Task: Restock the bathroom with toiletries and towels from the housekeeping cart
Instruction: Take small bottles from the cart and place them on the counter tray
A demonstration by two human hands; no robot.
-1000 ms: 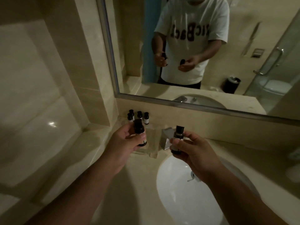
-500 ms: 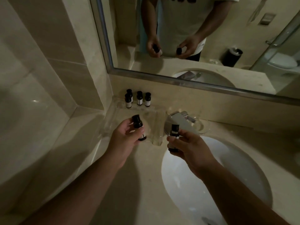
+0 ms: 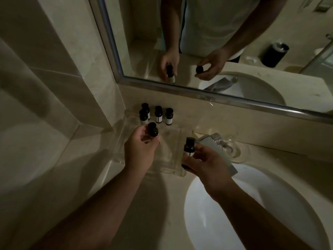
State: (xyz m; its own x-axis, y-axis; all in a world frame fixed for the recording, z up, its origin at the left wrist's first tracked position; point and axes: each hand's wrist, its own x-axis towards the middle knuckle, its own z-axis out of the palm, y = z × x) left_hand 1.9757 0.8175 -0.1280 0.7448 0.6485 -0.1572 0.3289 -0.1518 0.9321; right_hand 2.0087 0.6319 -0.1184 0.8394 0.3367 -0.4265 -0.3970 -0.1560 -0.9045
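Left hand [image 3: 139, 150] pinches one bottle [image 3: 152, 129], right hand [image 3: 203, 163] pinches the other bottle [image 3: 189, 147]; stand each softly at 6 o'clock of the row [image 3: 158, 114].

On the worktop [image 3: 100, 177], a tray [image 3: 180, 173] lies at 10 o'clock of the sink [image 3: 252, 204], against the wall below the mirror [image 3: 216, 42]. Four toiletry bottles [image 3: 158, 114] stand at the tray's 12 o'clock edge. The left hand [image 3: 140, 150] holds the left-hand bottle [image 3: 153, 129] over the tray, just at 6 o'clock of them. The right hand [image 3: 207, 165] holds the right-hand bottle [image 3: 189, 147] at the tray's 3 o'clock edge, with the tap [image 3: 216, 147] just at 3 o'clock of it
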